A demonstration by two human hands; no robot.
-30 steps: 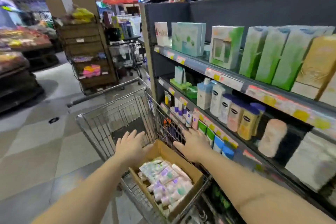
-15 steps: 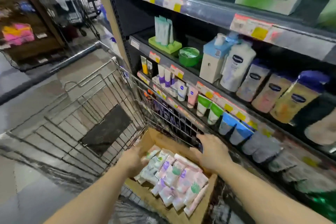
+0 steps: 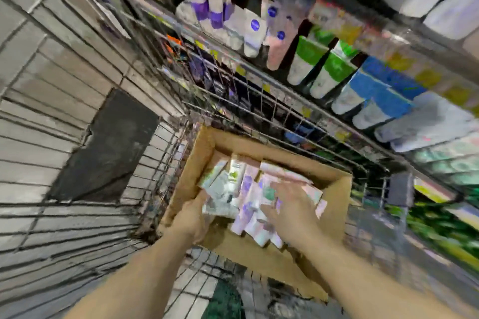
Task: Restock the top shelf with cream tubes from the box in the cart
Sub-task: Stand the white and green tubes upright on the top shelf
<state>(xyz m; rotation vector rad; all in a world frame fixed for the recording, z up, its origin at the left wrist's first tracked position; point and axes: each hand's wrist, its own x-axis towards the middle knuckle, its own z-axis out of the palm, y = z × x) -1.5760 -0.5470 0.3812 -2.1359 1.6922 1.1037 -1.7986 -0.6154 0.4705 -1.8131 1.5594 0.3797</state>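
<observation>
Under the wire mesh lies a floor of pale grey square tiles (image 3: pixel 31 153), with one dark grey tile (image 3: pixel 108 147) among them. On the right stands a dark store shelving unit (image 3: pixel 375 31) with rows of blurred upside-down tubes with green caps (image 3: pixel 311 59) and blue caps (image 3: pixel 373 90), behind yellow price labels.

We found the pale cream tubes (image 3: pixel 248 189) at centre frame smeared by blur, labels unreadable; our right hand (image 3: pixel 290 207) covered several, and our left hand's (image 3: pixel 190 217) fingertips were hidden.
</observation>
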